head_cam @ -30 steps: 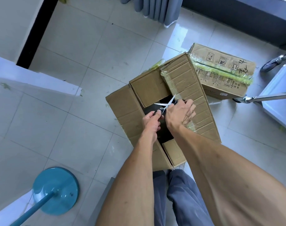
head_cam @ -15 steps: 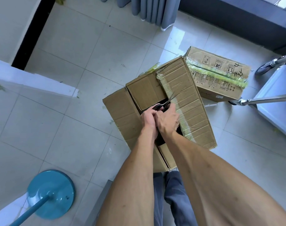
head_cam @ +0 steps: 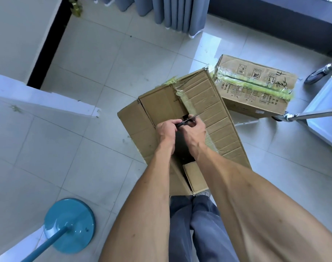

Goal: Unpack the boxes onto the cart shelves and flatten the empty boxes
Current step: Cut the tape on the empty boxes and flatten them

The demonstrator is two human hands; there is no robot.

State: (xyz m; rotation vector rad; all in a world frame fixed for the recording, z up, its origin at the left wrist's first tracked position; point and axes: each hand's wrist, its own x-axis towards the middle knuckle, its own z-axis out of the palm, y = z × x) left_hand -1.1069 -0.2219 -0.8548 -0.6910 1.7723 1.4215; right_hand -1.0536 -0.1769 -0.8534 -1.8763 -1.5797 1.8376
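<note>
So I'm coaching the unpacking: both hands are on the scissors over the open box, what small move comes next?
Probably set the scissors aside: the near box has its flaps open, and both the left hand and right hand are occupied.

Both hands [head_cam: 180,129] together, fingers [head_cam: 194,121] curled, arms outstretched.
</note>
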